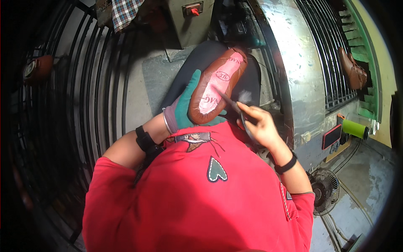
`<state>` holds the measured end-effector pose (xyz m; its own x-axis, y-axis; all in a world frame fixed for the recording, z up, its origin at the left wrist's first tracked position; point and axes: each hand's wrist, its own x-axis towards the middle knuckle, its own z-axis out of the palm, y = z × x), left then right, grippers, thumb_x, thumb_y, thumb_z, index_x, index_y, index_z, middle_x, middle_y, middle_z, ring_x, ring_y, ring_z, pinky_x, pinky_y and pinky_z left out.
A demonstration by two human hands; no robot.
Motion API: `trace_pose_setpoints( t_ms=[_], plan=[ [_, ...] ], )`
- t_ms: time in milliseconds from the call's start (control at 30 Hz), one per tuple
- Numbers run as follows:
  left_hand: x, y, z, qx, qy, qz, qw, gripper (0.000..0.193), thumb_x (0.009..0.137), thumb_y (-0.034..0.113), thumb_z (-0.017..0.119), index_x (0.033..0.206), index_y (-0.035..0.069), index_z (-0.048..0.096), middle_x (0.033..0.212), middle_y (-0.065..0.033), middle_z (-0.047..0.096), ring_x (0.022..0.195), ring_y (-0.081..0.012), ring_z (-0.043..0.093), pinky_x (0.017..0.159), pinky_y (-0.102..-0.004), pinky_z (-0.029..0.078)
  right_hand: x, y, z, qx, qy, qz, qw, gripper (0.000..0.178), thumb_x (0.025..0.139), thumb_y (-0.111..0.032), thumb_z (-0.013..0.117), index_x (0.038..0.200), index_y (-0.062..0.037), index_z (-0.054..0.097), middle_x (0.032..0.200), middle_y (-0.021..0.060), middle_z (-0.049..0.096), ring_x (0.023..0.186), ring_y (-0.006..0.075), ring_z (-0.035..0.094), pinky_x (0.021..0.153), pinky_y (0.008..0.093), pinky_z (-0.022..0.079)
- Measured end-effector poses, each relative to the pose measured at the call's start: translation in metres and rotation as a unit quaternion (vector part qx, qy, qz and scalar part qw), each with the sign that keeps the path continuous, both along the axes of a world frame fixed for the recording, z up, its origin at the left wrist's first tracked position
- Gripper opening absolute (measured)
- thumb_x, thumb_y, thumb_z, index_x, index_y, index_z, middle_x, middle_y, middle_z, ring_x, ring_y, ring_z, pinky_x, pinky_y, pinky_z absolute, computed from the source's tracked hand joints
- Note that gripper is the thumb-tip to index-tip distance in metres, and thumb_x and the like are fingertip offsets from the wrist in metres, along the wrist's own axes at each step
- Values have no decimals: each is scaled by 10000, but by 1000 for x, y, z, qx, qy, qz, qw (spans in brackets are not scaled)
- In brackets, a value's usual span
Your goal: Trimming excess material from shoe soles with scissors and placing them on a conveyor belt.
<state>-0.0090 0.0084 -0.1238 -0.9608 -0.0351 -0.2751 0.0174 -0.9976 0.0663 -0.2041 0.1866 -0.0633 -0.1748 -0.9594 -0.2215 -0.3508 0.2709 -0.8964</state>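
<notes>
Metal machine housing [294, 71]: curved and shiny, rising at the right behind the work; a brown shoe [354, 69] rests on the rack beyond it
Lasted shoe [217, 86]: brown upper, pink insole facing up, sole-side toward the camera, held above the person's lap
Left hand [184, 110]: in a green glove, clamped around the lasted shoe's near end from below
Right hand [258, 124]: bare, fingers pinched on a thin dark tool [230, 103], perhaps a brush; its tip touches the shoe's edge
Floor fan [323, 191]: low at right
</notes>
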Motion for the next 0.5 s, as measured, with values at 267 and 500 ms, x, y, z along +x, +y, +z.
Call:
trace_pose_setpoints(
  t_ms=[267, 500],
  plan=[
    [17, -11, 40, -86, -72, -52, 992, 764, 949, 704, 441, 1458, 134, 459, 1284, -99, 633, 1118, -261, 645, 950, -437, 537, 17, 0, -35, -50, -371, -266, 888, 581, 984, -141, 642, 1523, -153, 424, 962, 29, 626, 604, 35, 477, 517, 206, 387],
    [36, -61, 117, -792, -104, -201, 567, 792, 745, 432, 843, 1372, 64, 530, 965, -139, 722, 1009, -252, 691, 903, -368, 528, -34, -11, -61, 7, -603, -153, 783, 578, 975, -470, 610, 1406, -112, 468, 1118, 110, 664, 861, 224, 682, 740, 390, 583]
  ],
)
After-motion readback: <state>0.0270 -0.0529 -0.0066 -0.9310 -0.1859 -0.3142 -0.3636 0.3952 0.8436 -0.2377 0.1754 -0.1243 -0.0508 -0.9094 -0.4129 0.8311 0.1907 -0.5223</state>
